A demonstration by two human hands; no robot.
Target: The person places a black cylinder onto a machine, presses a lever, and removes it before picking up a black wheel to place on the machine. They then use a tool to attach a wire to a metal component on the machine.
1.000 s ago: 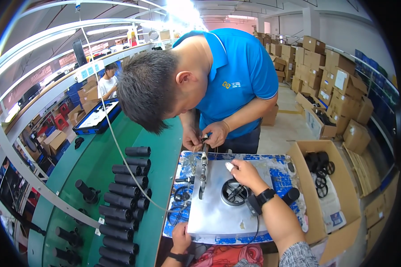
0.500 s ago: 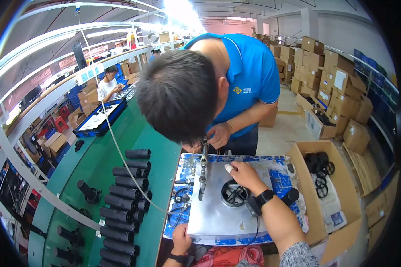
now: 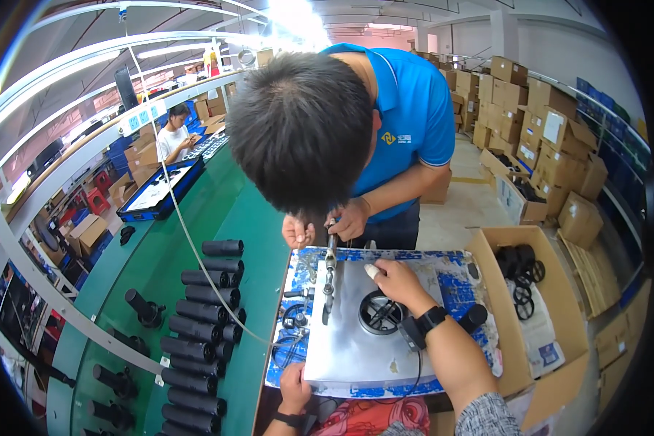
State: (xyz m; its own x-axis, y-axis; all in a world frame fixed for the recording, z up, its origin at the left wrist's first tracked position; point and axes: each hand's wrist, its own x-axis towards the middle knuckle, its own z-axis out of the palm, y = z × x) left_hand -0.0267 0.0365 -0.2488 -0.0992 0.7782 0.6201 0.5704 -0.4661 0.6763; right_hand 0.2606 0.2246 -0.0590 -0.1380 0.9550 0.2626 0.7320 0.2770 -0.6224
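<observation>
A silver metal plate (image 3: 349, 349) lies on a blue-patterned tray (image 3: 454, 280) in front of me. My right hand (image 3: 400, 282) rests on the plate just above a round black fan-like part (image 3: 380, 314), holding nothing. My left hand (image 3: 294, 386) grips the plate's near left edge. A person in a blue shirt (image 3: 407, 109) leans over the far side. Their hands (image 3: 349, 219) hold a slim metal tool (image 3: 328, 280) upright against the plate's left part.
Several black cylinders (image 3: 200, 320) lie in rows on the green bench (image 3: 167, 269) at left. A cable (image 3: 189, 240) hangs across it. An open cardboard box (image 3: 559, 291) with black rings stands at right. Stacked cartons (image 3: 559, 145) line the far right. Another person (image 3: 171, 138) works far back.
The person opposite has bent lower over the plate, their head now covering more of the view. My hands have stayed in place.
</observation>
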